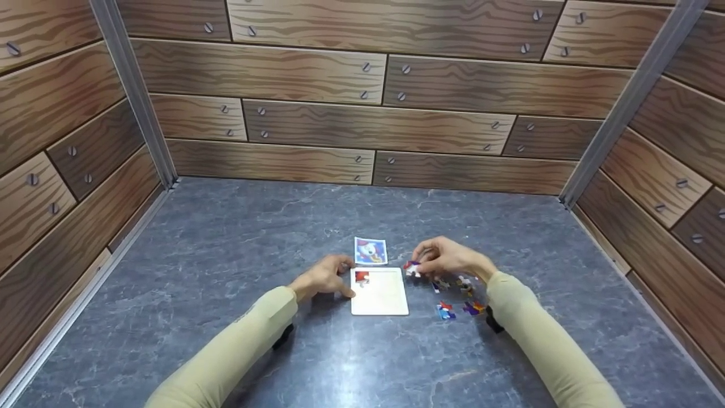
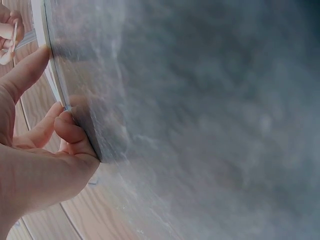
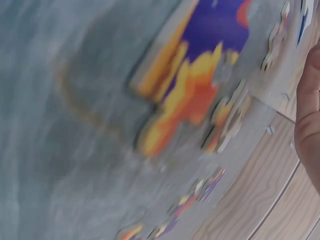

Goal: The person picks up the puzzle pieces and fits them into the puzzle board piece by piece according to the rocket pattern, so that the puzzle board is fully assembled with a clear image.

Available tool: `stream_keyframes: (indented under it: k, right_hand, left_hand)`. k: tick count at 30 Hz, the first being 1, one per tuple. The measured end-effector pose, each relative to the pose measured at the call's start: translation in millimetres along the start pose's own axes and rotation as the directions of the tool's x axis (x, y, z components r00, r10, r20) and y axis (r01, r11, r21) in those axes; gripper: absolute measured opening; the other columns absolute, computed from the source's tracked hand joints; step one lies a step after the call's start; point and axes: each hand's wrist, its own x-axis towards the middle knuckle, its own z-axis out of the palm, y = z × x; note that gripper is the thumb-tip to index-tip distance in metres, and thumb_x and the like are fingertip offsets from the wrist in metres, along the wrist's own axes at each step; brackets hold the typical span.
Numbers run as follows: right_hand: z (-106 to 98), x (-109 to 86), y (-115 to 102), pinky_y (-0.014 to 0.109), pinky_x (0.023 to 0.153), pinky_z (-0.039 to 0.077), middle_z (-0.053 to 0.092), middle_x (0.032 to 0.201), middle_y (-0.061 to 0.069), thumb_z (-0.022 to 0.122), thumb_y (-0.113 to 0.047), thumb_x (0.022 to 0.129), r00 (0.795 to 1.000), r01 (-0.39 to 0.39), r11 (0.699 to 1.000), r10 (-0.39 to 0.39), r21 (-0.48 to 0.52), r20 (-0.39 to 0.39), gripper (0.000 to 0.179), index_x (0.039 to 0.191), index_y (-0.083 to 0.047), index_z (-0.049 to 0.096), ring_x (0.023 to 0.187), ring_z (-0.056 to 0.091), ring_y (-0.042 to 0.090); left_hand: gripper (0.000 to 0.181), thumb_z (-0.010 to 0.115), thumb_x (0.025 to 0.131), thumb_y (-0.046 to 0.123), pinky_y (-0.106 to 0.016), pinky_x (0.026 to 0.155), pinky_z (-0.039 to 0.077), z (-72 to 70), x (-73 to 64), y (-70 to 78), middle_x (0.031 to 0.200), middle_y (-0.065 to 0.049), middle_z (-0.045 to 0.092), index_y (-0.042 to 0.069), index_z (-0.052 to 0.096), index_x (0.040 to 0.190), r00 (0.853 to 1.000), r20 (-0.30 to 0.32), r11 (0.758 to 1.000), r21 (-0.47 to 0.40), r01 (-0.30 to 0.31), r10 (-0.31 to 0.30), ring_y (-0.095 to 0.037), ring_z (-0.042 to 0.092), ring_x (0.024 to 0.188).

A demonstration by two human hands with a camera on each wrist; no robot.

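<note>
A white puzzle tray [image 1: 380, 300] lies flat on the table, with a red-and-white puzzle piece [image 1: 362, 277] in its upper left corner. My left hand [image 1: 323, 276] touches the tray's left edge, thumb and fingers spread apart along it; the left wrist view shows the thumb [image 2: 30, 72] against that edge. Just right of the tray's upper right corner, my right hand [image 1: 447, 256] pinches a red, white and purple puzzle piece [image 1: 412, 268] above the table. In the right wrist view only part of this hand [image 3: 309, 117] shows, at the right edge.
A picture card [image 1: 371, 251] with a white cartoon figure lies behind the tray. Loose puzzle pieces lie right of it, among them a blue-and-red one [image 1: 446, 310] and a purple-and-orange one [image 1: 473, 307]. Wood-patterned walls [image 1: 317, 124] enclose the grey table [image 1: 255, 226].
</note>
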Motion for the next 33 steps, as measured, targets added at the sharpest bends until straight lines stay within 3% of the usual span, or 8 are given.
stream_keyframes:
  k: [12,22,29,33]
  right_hand:
    - [15.6,3.6,-6.0,0.025,0.052,0.050,0.069,0.082,0.007,0.065,-0.007,0.093,0.997,0.033,0.998,-0.037,0.058,0.068,0.022,0.114,-0.002,0.058,0.068,0.066,0.014]
    - [30.4,7.2,-11.6,0.029,0.058,0.055,0.068,0.083,0.008,0.064,-0.002,0.092,0.997,0.006,0.987,-0.019,0.162,0.077,0.019,0.110,-0.002,0.058,0.071,0.067,0.016]
    - [43.3,12.8,-17.6,0.029,0.060,0.057,0.063,0.082,0.005,0.066,0.007,0.087,0.995,0.037,0.971,-0.058,0.236,0.082,0.026,0.110,0.002,0.057,0.069,0.066,0.016]
    - [48.3,14.5,-21.8,0.028,0.059,0.056,0.066,0.081,0.005,0.066,0.004,0.088,0.999,0.032,0.964,-0.042,0.263,0.033,0.025,0.112,0.001,0.059,0.067,0.065,0.015]
  left_hand:
    - [0.061,0.085,0.071,0.002,-0.048,0.107,0.039,1.4,-0.2,0.5,0.129,-0.018,0.057,0.010,0.060,0.126,1.000,0.000,1.000,0.015,0.013,-0.013,-0.033,0.051,0.123]
    - [0.061,0.085,0.071,0.004,-0.048,0.105,0.041,1.1,-0.7,-1.9,0.128,-0.018,0.056,0.012,0.060,0.127,1.000,0.007,1.000,0.022,0.019,-0.020,-0.033,0.051,0.121]
    - [0.058,0.086,0.070,0.006,-0.049,0.101,0.042,0.6,-2.3,-2.7,0.121,-0.017,0.058,0.011,0.062,0.122,1.000,-0.004,0.998,0.055,-0.026,0.027,-0.031,0.053,0.112]
    - [0.058,0.086,0.069,0.006,-0.048,0.100,0.043,1.1,-1.3,-1.3,0.120,-0.016,0.059,0.010,0.062,0.122,0.999,-0.005,0.996,0.077,-0.044,0.044,-0.030,0.054,0.110]
